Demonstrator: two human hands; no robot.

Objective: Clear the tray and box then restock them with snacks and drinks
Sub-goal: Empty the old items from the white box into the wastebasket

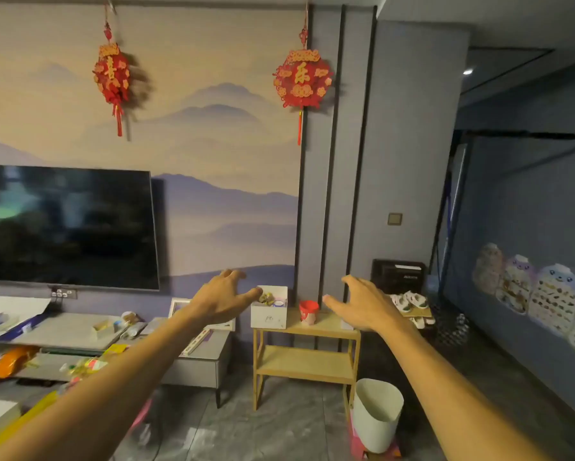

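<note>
A white open-topped box [269,317] with small items inside stands on the left end of a light wooden side table [326,328]. A red cup [308,311] stands beside it to the right. Both my arms are stretched forward toward the table. My left hand [224,299] hangs in the air just left of the box, fingers spread and empty. My right hand [367,302] is to the right of the cup, fingers also spread and holding nothing. Neither hand touches the box.
A grey TV cabinet [80,329] at left carries papers, packets and small containers, with snack bags [10,361] on its lower shelf. A white waste bin [377,415] stands on the floor by the side table. A shoe rack [412,304] is behind, at right.
</note>
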